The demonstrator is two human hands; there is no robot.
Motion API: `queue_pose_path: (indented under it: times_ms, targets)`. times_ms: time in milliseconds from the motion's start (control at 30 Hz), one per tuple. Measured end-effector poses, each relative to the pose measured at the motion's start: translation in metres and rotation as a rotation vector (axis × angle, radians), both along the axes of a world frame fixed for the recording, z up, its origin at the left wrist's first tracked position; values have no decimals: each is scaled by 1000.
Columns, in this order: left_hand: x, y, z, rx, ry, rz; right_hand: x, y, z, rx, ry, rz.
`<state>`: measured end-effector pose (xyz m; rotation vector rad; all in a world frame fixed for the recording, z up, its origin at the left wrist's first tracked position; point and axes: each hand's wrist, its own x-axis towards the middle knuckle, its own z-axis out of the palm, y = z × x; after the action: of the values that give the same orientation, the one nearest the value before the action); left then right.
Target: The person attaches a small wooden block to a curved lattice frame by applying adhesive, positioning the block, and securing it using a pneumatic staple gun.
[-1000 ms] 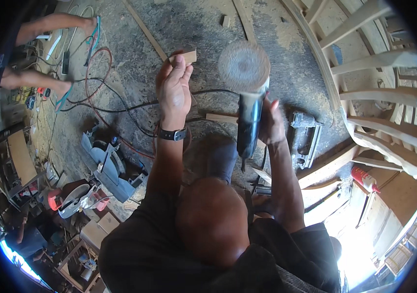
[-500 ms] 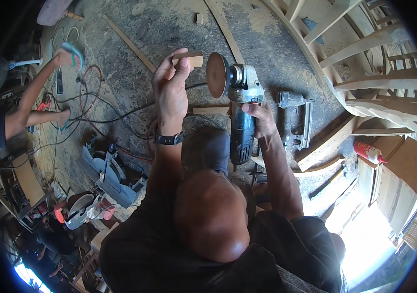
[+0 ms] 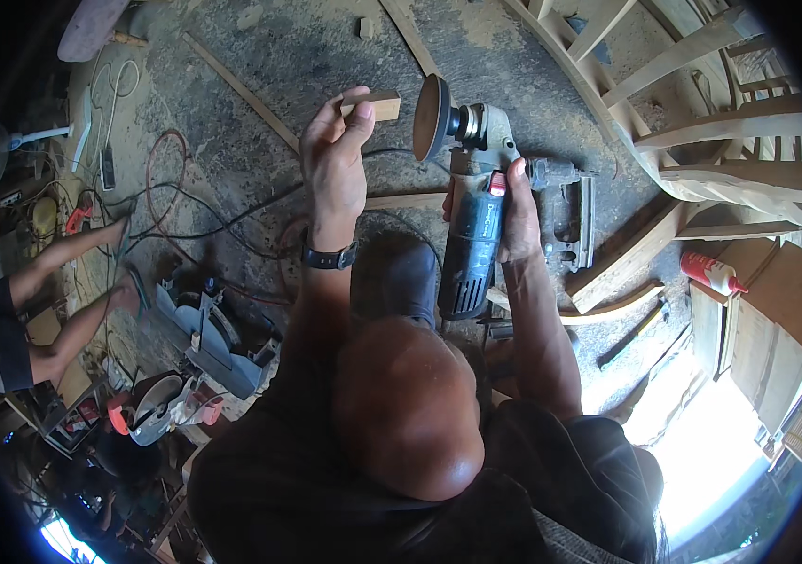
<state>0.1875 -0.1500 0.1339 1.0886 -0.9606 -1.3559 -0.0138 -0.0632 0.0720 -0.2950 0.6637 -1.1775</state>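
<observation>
In my left hand [image 3: 335, 179] a small wooden block [image 3: 385, 105] is pinched between thumb and fingers, held up off the floor. My right hand [image 3: 522, 218] grips the body of a blue-and-grey angle grinder [image 3: 471, 244], its thumb lying along the side near a red switch. The fingers behind the tool are mostly hidden. A round brown sanding disc [image 3: 427, 117] is fitted on the grinder's head and faces the block, with a small gap between them. The disc's edge looks sharp, but I cannot tell whether it spins.
A nail gun [image 3: 570, 216] lies right of the grinder. Curved wooden framework [image 3: 730, 127] fills the far right, near a red-and-white bottle [image 3: 709, 273]. Cables [image 3: 222, 224] and a mitre saw [image 3: 218, 338] are on the left, where another person's legs [image 3: 77, 249] show. Wood strips [image 3: 241, 92] lie ahead.
The grinder has turned in my right hand, and its disc has shifted slightly right and up. My right thumb has moved off the switch. The other person's legs have shifted toward the near left.
</observation>
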Motion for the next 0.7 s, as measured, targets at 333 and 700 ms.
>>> queue_pose_path:
  times_ms: [333,700]
  targets:
    - [-21,8,-8,22,25,-57,2,0,12,94,-32,-65]
    - [-25,11,-2,55,-6,-81,-1,3,7,62,70,-14]
